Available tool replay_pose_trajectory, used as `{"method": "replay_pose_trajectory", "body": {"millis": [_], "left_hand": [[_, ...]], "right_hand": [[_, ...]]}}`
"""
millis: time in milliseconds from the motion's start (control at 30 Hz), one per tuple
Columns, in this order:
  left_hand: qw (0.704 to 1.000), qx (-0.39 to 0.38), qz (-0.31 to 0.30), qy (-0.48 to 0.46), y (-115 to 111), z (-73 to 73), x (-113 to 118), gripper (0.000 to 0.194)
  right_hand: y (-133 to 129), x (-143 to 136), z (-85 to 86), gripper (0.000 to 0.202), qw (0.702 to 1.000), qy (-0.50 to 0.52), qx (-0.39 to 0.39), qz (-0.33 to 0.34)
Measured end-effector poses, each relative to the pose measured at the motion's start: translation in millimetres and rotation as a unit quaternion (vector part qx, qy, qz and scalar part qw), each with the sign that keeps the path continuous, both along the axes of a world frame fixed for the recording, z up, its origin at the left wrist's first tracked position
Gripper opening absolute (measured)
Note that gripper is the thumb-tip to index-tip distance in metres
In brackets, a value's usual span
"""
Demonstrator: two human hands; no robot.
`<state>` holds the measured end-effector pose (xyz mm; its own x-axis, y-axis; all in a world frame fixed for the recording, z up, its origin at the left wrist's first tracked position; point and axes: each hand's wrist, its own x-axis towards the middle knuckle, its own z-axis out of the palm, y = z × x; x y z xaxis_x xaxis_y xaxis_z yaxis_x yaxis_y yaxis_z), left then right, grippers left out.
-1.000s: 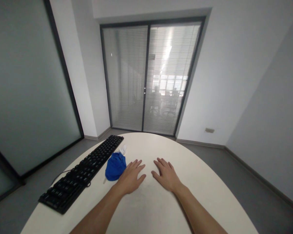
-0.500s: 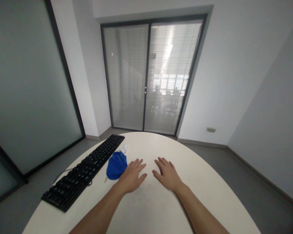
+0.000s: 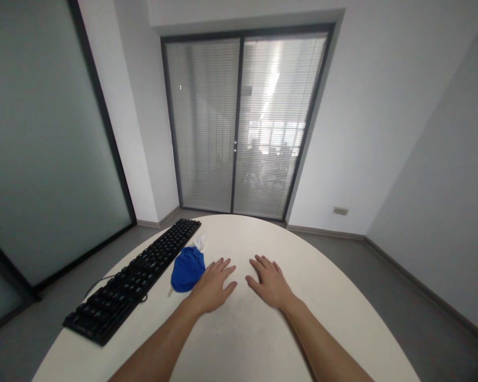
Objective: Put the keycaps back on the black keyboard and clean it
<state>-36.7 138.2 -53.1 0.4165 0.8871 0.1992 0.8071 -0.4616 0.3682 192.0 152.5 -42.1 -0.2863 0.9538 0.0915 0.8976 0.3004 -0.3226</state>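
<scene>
Palm down on the pale round table, my left hand is open with its fingers spread. Close against its outer side lies a crumpled blue cloth-like item; whether they touch I cannot tell. A small white crumpled piece lies just beyond the blue item. My right hand also rests open on the tabletop, fingers apart and holding nothing. A gap of bare table separates the two hands. The black keyboard lies slantwise to the left of the blue item.
A thin cable runs off the keyboard's left side. The table's curved edge arcs round beyond the hands. Behind it stand a glazed partition with blinds, a white wall and a frosted glass panel at left.
The whole view has shifted very slightly, with everything a little further left. Both hands keep the same open pose on the table.
</scene>
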Motion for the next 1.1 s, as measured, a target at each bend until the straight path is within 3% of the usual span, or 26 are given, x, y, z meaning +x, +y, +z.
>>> {"method": "replay_pose_trajectory", "body": {"millis": [867, 1100], "left_hand": [[1.0, 0.009, 0.003, 0.02, -2, 2.1, 1, 0.051], [0.995, 0.08, 0.017, 0.055, -8, 9.4, 7, 0.047]], "right_hand": [[0, 1, -1.6, 0.065, 1.0, 0.006, 0.009, 0.008], [0, 1, -1.4, 0.065, 1.0, 0.008, 0.012, 0.009]]}}
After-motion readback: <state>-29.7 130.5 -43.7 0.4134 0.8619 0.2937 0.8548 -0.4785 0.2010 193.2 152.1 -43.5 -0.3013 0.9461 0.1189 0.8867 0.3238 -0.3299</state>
